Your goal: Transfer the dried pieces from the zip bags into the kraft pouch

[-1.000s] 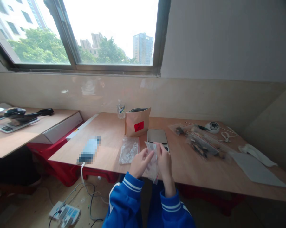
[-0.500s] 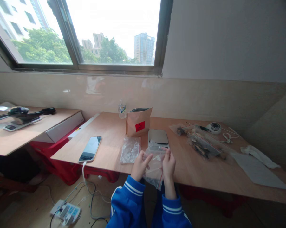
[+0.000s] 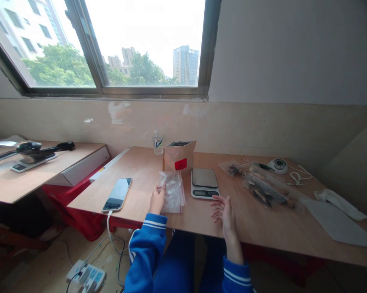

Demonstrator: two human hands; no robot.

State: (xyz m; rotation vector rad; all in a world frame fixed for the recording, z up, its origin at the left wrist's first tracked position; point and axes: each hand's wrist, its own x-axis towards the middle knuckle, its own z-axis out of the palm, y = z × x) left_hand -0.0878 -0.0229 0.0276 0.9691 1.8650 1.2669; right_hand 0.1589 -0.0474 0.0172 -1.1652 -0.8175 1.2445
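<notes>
At the left edge of a clear zip-lock bag (image 3: pixel 173 191), my left hand (image 3: pixel 157 200) has its fingers closed on the plastic. The bag lies over other clear plastic near the table's front edge; how many layers there are I cannot tell. My right hand (image 3: pixel 225 213) is held with fingers apart and nothing in it, just in front of a white kitchen scale (image 3: pixel 205 193) with a metal plate. Behind the plastic stands a brown paper pouch (image 3: pixel 174 158) with a red label, its top open.
A phone (image 3: pixel 118 194) with a charging cable lies on the left. Bags of dark pieces (image 3: pixel 259 185), a white dome camera (image 3: pixel 277 165) and a white cloth (image 3: pixel 340 202) lie on the right. A clear bottle (image 3: pixel 158 143) stands by the wall. A power strip (image 3: pixel 87 276) is on the floor.
The clear bag that both hands held up is now down on the other plastic at the left. My right hand has let go and moved right, uncovering the scale's display.
</notes>
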